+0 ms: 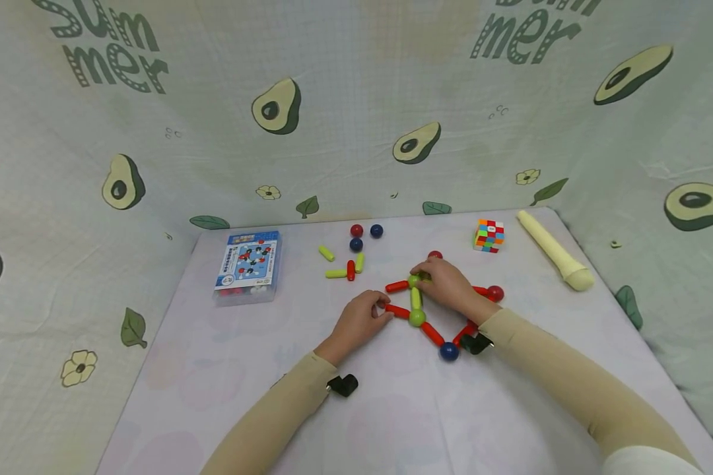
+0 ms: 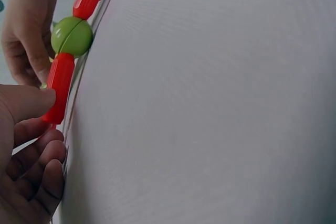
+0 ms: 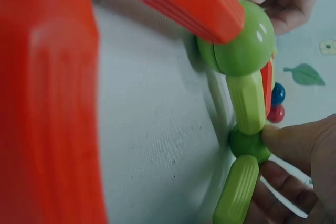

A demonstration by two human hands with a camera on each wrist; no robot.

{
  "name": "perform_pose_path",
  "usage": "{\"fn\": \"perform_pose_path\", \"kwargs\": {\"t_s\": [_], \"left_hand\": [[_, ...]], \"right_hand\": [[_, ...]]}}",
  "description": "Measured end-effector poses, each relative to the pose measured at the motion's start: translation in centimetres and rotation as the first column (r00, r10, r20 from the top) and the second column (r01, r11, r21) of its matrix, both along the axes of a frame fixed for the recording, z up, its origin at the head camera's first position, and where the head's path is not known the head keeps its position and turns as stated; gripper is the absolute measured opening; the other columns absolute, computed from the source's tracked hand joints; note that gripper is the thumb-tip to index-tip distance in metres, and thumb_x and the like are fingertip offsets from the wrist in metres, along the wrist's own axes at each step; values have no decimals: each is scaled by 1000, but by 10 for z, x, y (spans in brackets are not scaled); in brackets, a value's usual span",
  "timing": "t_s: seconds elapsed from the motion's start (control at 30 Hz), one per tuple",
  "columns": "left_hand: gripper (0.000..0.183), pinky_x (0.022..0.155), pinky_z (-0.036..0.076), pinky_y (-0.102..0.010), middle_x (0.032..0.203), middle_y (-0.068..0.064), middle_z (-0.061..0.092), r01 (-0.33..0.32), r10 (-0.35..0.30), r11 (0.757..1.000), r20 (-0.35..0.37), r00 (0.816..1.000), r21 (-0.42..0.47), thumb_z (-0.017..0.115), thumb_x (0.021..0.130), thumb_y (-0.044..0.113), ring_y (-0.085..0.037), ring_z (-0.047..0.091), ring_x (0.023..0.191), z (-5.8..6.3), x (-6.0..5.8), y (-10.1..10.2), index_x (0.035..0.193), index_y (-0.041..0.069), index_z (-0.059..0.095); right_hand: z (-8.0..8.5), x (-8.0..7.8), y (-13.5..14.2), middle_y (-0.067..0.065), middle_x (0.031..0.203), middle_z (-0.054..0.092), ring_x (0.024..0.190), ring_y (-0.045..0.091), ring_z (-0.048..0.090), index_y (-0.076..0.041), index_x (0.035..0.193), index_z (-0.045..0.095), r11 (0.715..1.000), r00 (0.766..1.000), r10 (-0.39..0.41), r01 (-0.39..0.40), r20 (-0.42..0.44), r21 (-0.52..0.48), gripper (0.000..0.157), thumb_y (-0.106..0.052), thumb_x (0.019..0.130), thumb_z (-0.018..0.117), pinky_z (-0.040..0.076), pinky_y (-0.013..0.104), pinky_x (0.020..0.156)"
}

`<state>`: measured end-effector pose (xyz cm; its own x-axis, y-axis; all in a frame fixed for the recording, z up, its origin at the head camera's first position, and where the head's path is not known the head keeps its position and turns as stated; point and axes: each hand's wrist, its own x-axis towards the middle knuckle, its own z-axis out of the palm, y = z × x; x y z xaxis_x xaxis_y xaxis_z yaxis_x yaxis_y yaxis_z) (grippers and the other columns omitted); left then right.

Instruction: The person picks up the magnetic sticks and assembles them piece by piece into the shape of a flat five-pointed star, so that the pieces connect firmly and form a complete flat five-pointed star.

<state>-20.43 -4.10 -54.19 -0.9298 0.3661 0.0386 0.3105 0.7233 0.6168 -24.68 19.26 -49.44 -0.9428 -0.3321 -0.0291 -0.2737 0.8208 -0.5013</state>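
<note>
A ring-like figure of magnetic-looking rods and balls lies on the table. My left hand (image 1: 358, 324) pinches the outer end of a red rod (image 2: 60, 85) between thumb and fingers. That rod's other end joins a light green ball (image 1: 417, 318). At the far side, my right hand (image 1: 445, 282) holds another green ball (image 3: 248, 144) with thumb and fingertips. A yellow-green rod (image 1: 416, 298) links the two green balls, and a second one (image 3: 236, 190) runs from the held ball. A red rod (image 1: 432, 334) leads to a blue ball (image 1: 449, 351). My right forearm hides part of the figure.
Loose rods lie behind my left hand, including a red rod (image 1: 350, 270), near a red ball (image 1: 356, 230) and two blue balls. A boxed set (image 1: 246, 267) stands at the left. A puzzle cube (image 1: 489, 236) and a pale yellow stick (image 1: 552, 249) are at the right back.
</note>
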Motion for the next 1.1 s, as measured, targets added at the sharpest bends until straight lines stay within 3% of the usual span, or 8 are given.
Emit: {"fn": "perform_pose_path", "kwargs": {"t_s": [0.27,0.43,0.67,0.87,0.97,1.1], "left_hand": [[26,66,47,-22,97,7,62,4,-4,999,-5,1000,41,76,94,29,-10,53,75,3,-3,-5,115,16,70],[26,67,47,-24,98,6,63,-50,50,998,-11,999,34,74,95,30,-12,54,76,13,-12,-9,116,16,70],[23,78,52,-32,102,0,65,-209,210,978,-107,972,12,72,96,27,-17,58,87,20,-48,-23,113,13,70],[33,93,47,-41,115,-4,64,-314,298,946,-181,937,-73,67,99,29,-23,59,107,19,-86,-34,126,10,66],[40,96,45,-43,120,-7,64,-329,312,940,-165,936,-87,66,100,32,-25,58,111,19,-102,-36,133,10,62],[45,101,47,-43,125,-10,64,-309,299,947,-111,948,-89,65,101,31,-27,60,113,21,-117,-37,141,12,58]], "right_hand": [[-1,3,1,8,111,70,100,26,62,-10,124,71,1000,1000,-29,29,4,9,30,-20,96,72,51,47,94],[-3,2,3,7,108,69,98,25,61,-9,124,72,1000,1000,-28,28,5,-4,29,-19,96,72,52,46,92],[-2,3,3,7,111,69,99,25,61,-10,124,71,999,999,-35,36,30,-19,29,-19,96,72,52,45,92],[-1,2,4,7,113,69,101,25,61,-10,125,71,999,998,-44,45,42,-14,30,-19,96,72,52,44,94],[-2,0,3,6,112,69,101,24,61,-10,124,71,999,998,-45,46,41,-15,30,-19,96,72,52,44,94],[-2,-1,2,6,112,69,100,24,62,-10,124,71,999,997,-49,50,53,-17,30,-19,96,72,52,43,94]]}}
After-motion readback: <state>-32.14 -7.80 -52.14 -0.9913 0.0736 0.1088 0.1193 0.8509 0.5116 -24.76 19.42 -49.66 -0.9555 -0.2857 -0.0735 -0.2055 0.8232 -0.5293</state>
